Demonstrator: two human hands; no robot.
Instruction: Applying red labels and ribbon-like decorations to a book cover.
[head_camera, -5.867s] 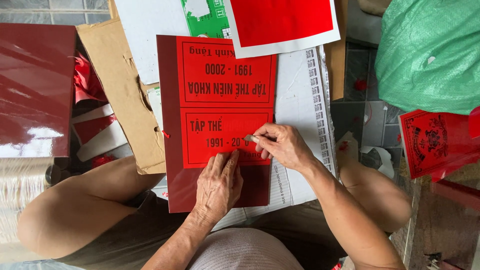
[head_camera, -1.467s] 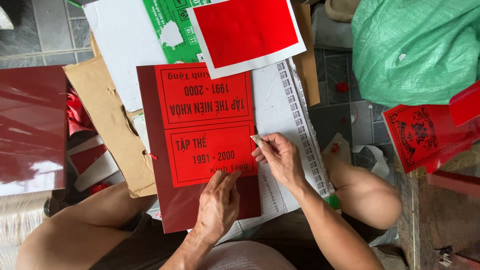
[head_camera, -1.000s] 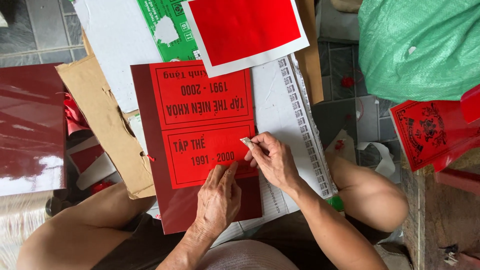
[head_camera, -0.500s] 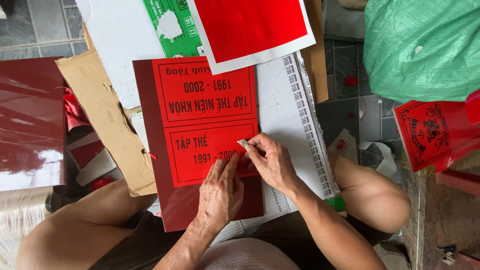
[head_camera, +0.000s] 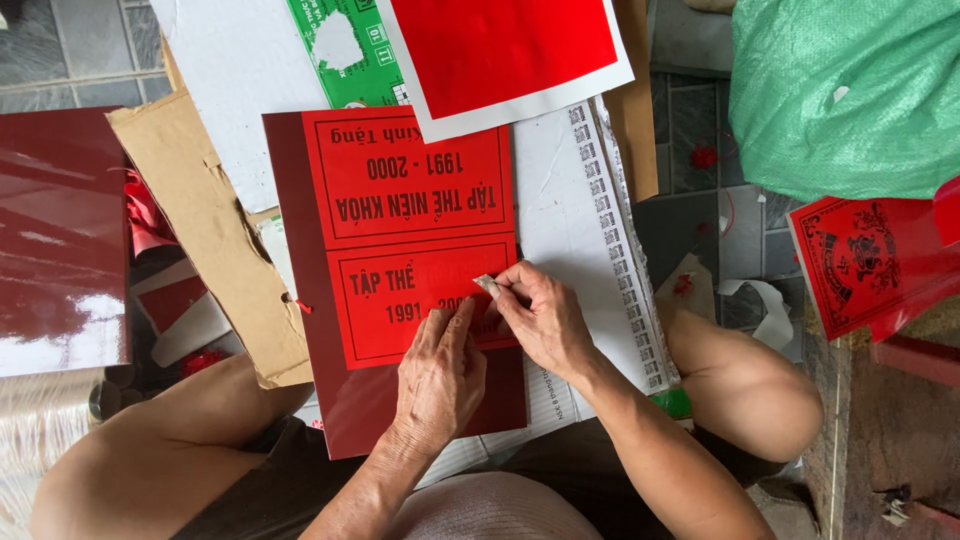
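Pressing flat w/ fingers spread, the left hand (head_camera: 440, 375) lies on the lower red label (head_camera: 425, 300), palm down, holding nothing, just pinning the sheet. Right hand (head_camera: 540, 315) sits just beside it, thumb and forefinger pinched narrow on a small pale strip (head_camera: 487, 286) at the label's right part; looks like a bit of backing or tape, too small to tell which. Both hands touch the label; fingertips nearly meet.

Label sits on a dark maroon cover sheet (head_camera: 300, 300), glossy, resting across the person's lap and a white sheet (head_camera: 565, 210) under it. A second red label (head_camera: 410, 175) lies directly above the first on the same cover.

Handling, as judged: label is thin, light, floppy, prob. adhesive-backed, so it will crease or trap bubbles if lifted mid-sheet. Best taken by a corner or edge, other hand flat to keep it from sliding. Cover is stiffer but slick, so fingers may skid; its surface prob. marks easily. Strip is tiny and flimsy, so needs a nail-tip pinch.

Further out: torn brown cardboard (head_camera: 205, 230) to the left, a large glossy maroon board (head_camera: 60, 230) beyond it. Top: plain red sheet w/ white border (head_camera: 500, 50). Far right: green woven sack (head_camera: 850, 90) and a red printed packet (head_camera: 865, 260) on the tiled floor (head_camera: 60, 40).
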